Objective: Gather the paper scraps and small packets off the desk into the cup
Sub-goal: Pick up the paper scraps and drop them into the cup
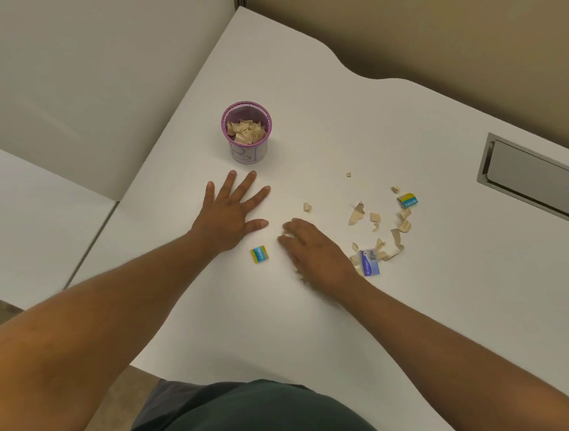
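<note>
A purple mesh cup (249,149) stands on the white desk (422,306), partly filled with tan paper scraps. My left hand (231,213) lies flat and open on the desk just below the cup. My right hand (313,250) rests palm down beside it, fingers curled and blurred; what is under them is hidden. A yellow-blue packet (259,254) lies between my hands. Several tan scraps (380,227) are scattered right of my right hand, with a blue-white packet (369,262) near my wrist and another yellow-blue packet (407,200) farther right.
A metal cable flap (541,179) is set into the desk at the right. White partition panels stand at the left, a tan wall behind. The desk's front edge runs just before my body.
</note>
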`<action>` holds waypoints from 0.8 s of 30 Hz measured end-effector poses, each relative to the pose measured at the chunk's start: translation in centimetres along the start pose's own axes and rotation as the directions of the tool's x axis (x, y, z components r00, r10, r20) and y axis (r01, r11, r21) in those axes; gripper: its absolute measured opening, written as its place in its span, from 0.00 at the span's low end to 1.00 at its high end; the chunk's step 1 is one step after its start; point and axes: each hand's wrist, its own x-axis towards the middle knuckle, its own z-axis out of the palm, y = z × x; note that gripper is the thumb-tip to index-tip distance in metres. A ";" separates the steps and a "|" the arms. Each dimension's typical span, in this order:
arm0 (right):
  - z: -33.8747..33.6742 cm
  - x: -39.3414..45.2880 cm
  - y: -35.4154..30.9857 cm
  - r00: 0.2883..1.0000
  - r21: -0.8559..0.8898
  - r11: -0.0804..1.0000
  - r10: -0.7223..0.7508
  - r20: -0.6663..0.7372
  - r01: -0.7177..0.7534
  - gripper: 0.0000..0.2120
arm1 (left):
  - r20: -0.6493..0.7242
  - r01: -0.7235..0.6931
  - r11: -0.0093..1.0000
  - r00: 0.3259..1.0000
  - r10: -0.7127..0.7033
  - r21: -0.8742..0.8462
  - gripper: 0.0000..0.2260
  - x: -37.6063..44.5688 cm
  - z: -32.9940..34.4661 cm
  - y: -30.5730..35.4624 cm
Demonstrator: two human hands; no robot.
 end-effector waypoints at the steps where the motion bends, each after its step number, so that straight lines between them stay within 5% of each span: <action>1: -0.5 -0.4 0.2 0.999 0.037 0.998 0.050 0.010 -0.051 0.20 | 0.001 -0.001 1.000 1.000 0.001 -0.002 0.34 0.0 0.0 0.0; 3: -1.5 -0.8 0.9 0.991 0.106 0.985 0.132 0.027 -0.134 0.17 | 0.006 -0.002 1.000 1.000 0.002 0.003 0.34 -0.1 -0.1 0.0; 5: -2.3 -1.1 1.6 0.995 -0.002 0.995 0.101 0.016 -0.101 0.16 | 0.011 -0.001 1.000 1.000 0.001 0.011 0.34 -0.1 -0.2 0.0; 10: -2.3 -3.2 0.5 0.950 -0.139 0.976 0.196 0.243 -0.166 0.35 | 0.009 0.007 1.000 1.000 -0.008 0.015 0.33 0.0 -0.3 0.2; 24: -2.8 -0.9 -0.4 0.940 -0.145 0.951 0.296 0.169 -0.273 0.14 | 0.004 0.014 1.000 1.000 -0.014 0.017 0.34 0.0 0.1 0.1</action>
